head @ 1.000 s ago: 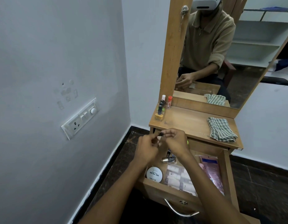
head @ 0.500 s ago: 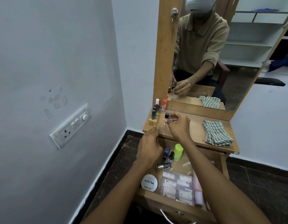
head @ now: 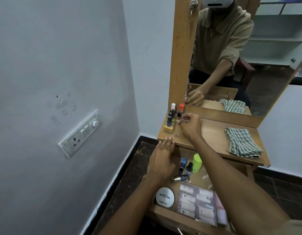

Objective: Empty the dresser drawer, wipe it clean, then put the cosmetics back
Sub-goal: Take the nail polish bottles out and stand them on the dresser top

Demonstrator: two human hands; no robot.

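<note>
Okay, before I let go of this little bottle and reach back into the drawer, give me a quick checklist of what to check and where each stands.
1. Small black-capped bottle upright where the right hand sets it: cannot tell, the fingers hide its base.
2. Room on the dresser top by the standing bottles: ok, bare wood beside them.
3. Left hand free: ok, flat at the dresser edge, holding nothing.
4. Drawer open and reachable: ok.
5. Drawer emptied: not ok; white nail polish tin, green container and sachet pack remain.
6. Checked cloth ready for wiping: ok, folded on top.
</note>
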